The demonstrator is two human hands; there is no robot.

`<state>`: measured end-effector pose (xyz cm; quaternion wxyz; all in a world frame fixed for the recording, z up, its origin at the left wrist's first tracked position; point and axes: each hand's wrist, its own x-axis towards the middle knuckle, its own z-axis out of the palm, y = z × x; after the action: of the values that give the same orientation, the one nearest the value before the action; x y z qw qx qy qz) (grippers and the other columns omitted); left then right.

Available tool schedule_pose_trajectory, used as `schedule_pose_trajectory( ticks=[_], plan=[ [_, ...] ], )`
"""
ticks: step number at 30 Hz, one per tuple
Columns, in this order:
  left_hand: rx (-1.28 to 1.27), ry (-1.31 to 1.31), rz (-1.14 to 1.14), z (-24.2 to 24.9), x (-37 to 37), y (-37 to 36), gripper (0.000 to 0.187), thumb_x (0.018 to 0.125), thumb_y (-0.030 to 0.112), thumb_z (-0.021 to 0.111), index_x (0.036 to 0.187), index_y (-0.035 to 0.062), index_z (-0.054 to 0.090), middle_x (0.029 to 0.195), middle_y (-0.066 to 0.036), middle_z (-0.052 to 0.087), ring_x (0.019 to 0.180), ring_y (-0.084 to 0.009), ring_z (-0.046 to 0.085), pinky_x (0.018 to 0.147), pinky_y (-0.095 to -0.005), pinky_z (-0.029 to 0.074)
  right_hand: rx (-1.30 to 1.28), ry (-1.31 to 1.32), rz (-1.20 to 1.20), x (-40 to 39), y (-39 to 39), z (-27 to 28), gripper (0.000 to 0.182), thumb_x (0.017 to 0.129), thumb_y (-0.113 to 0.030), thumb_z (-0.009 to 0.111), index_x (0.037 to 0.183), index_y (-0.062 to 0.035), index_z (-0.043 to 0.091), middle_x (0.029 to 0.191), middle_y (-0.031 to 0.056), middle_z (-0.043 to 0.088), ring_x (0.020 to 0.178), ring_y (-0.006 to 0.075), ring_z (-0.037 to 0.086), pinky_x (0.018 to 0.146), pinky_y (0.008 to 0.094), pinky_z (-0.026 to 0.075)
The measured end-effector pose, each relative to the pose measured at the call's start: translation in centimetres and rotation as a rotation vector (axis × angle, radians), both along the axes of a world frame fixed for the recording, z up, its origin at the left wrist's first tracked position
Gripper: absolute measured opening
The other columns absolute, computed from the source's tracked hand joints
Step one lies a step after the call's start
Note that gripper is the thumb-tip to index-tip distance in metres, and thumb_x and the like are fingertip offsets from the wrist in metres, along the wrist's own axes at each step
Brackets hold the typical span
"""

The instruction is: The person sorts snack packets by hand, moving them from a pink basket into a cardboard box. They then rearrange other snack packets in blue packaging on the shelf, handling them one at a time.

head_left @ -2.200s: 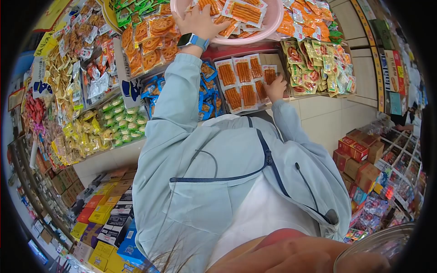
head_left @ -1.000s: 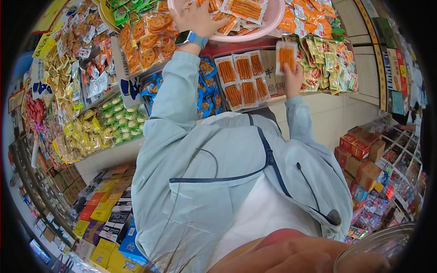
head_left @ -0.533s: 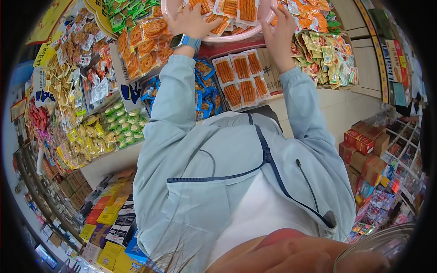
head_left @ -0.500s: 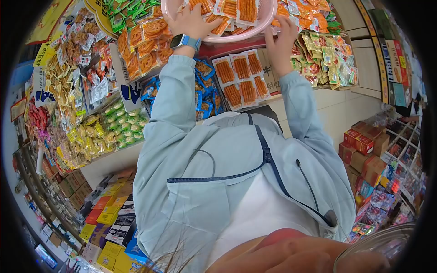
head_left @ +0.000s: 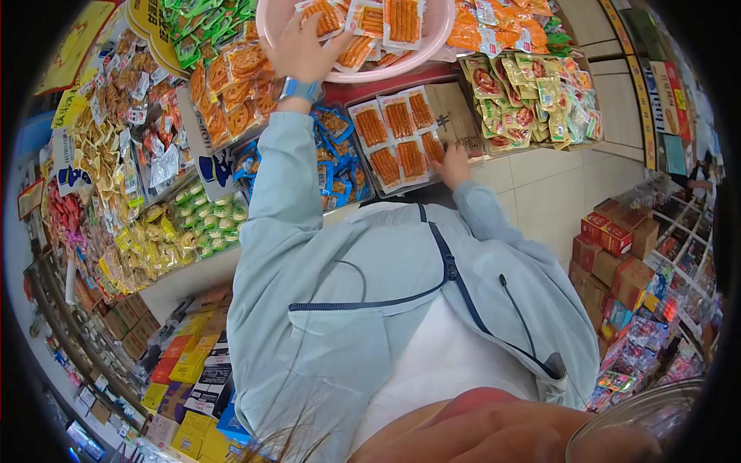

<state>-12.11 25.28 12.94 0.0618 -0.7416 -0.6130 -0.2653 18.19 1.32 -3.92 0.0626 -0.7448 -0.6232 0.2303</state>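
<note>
We've got: basin (head_left: 441, 32) plain pink; stick packs (head_left: 399, 117) orange with whitish edges; cardboard (head_left: 457, 112) brown, dark print; snack bags (head_left: 340, 166) blue. We read jacket (head_left: 340, 262) pale grey-blue, zip (head_left: 450, 266) navy, shirt (head_left: 440, 347) plain white, watch strap (head_left: 299, 89) blue. Boxes (head_left: 193, 432): yellow, orange, black-and-white. Floor tiles (head_left: 540, 185) beige.

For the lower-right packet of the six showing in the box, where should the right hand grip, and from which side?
Probably pinch the packet by its right edge, coming in from the right, where the right hand is. It lies flat, with cardboard exposed beyond that edge, while neighbouring packets crowd its left and far sides.
</note>
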Motion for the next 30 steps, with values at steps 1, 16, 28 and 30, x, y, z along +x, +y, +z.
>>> schedule_pose_trajectory(
  ticks=[1, 16, 28, 30],
  plan=[
    [0.044, -0.136, -0.053, 0.2, -0.2, -0.2, 0.064, 0.079, 0.064, 0.058, 0.126, 0.0196, 0.058, 0.131, -0.010, 0.056, 0.124, -0.0282, 0.050, 0.108, -0.0644, 0.011, -0.012, 0.015, 0.028, 0.1, 0.2, 0.0, 0.065, 0.074, -0.025, 0.076, 0.124, 0.0038, 0.046, 0.113, 0.0263, 0.051, 0.104, 0.0440, 0.052, 0.091, 0.0467, 0.044],
    [-0.401, -0.153, -0.186, -9.9, 13.9, -17.8, 0.047, 0.075, 0.025, 0.068, 0.117, 0.0104, 0.055, 0.117, -0.013, 0.054, 0.107, -0.0349, 0.051, 0.088, -0.0494, 0.041, 0.072, 0.417, 0.182, 7.8, 3.6, 4.3, 0.026, 0.085, -0.012, 0.058, 0.108, -0.0006, 0.061, 0.098, 0.0171, 0.061, 0.091, 0.0350, 0.061, 0.081, 0.0408, 0.049],
    [-0.703, 0.002, 0.416, -14.3, 19.1, -14.6, 0.087, 0.069, 0.030, 0.080, 0.141, 0.0115, 0.035, 0.136, -0.018, 0.037, 0.118, -0.0389, 0.042, 0.094, -0.0489, 0.042, -0.131, 0.535, 0.387, 10.4, 3.8, 5.2, 0.029, 0.085, -0.015, 0.059, 0.110, 0.0010, 0.061, 0.103, 0.0197, 0.060, 0.096, 0.0356, 0.059, 0.085, 0.0403, 0.048],
    [-0.752, 0.020, 0.421, -14.2, 19.1, -14.4, 0.085, 0.069, 0.031, 0.081, 0.140, 0.0126, 0.036, 0.136, -0.017, 0.037, 0.119, -0.0395, 0.041, 0.094, -0.0488, 0.044, -0.138, 0.559, 0.430, 10.5, 4.0, 4.6, 0.031, 0.085, -0.015, 0.060, 0.111, 0.0011, 0.060, 0.106, 0.0200, 0.059, 0.097, 0.0356, 0.059, 0.085, 0.0404, 0.048]
  ],
)
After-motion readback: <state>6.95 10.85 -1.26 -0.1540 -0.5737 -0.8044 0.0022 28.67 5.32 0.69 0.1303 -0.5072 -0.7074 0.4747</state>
